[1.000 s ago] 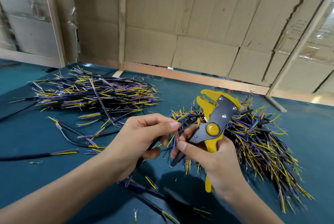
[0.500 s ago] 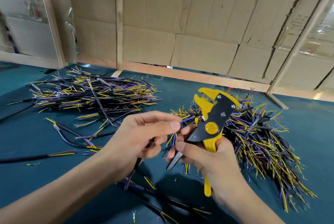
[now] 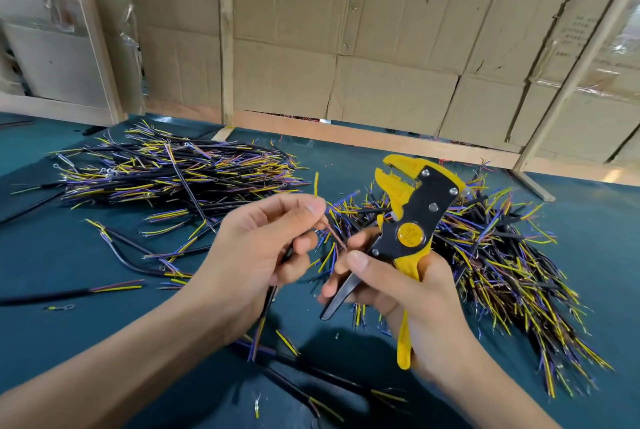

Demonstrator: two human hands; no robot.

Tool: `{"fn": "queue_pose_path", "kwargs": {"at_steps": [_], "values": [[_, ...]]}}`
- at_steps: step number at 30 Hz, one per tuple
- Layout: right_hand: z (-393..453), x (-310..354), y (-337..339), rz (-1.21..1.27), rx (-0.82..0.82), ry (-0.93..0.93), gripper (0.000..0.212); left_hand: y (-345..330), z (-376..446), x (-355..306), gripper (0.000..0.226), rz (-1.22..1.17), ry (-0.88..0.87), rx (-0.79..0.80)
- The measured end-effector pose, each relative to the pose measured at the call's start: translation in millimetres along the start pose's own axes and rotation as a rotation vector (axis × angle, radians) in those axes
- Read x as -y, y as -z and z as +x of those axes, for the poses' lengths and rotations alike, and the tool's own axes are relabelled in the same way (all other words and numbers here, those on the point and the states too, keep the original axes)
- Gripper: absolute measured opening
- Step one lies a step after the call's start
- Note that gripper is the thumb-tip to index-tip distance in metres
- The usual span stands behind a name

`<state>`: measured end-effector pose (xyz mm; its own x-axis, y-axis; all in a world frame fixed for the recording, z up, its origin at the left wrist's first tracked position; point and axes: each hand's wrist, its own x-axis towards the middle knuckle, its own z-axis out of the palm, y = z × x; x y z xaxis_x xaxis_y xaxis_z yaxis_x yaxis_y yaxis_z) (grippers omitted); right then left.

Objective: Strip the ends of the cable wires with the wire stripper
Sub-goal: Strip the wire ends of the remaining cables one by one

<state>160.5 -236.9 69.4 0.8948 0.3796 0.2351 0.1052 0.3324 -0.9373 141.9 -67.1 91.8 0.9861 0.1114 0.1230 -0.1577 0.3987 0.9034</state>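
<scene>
**Wire separated for stripping**

The left hand [image 3: 256,255] grips the black cable [image 3: 268,300], now pinching one brown wire [image 3: 334,232] clear of the stripper; likely next to be stripped. The right hand [image 3: 408,290] clasps the yellow wire stripper [image 3: 408,220], long axis near-upright, its open head pointing away over the teal table [image 3: 52,255].

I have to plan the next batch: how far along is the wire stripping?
Cannot tell what is done: neither the left pile nor the right pile shows which ends are stripped. In hand: the left hand pinches one cable, the right hand grips the wire stripper, with no wire between its jaws. Loose cables also wait.
</scene>
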Motion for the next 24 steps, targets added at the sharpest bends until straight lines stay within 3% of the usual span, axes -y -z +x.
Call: {"fn": "queue_pose_path", "kwargs": {"at_steps": [8, 13, 20, 24], "values": [[-6.7, -5.2, 0.8, -0.045, 0.162, -0.083, 0.023, 5.5, 4.2, -10.0, 0.013, -0.105, -0.148, -0.161], [-11.5, -6.2, -7.9, -0.081, 0.229, -0.097, 0.031, 2.5, 0.6, -7.1, 0.018, -0.125, -0.228, -0.199], [-11.3, -10.2, -9.4, -0.052, 0.233, -0.091, 0.028, 0.5, -2.9, -2.9, 0.007, -0.126, -0.246, -0.191], [-11.3, -11.4, -9.0, -0.025, 0.267, -0.113, 0.031, 0.4, -3.2, -0.5, 0.022, -0.109, -0.267, -0.206]]}}
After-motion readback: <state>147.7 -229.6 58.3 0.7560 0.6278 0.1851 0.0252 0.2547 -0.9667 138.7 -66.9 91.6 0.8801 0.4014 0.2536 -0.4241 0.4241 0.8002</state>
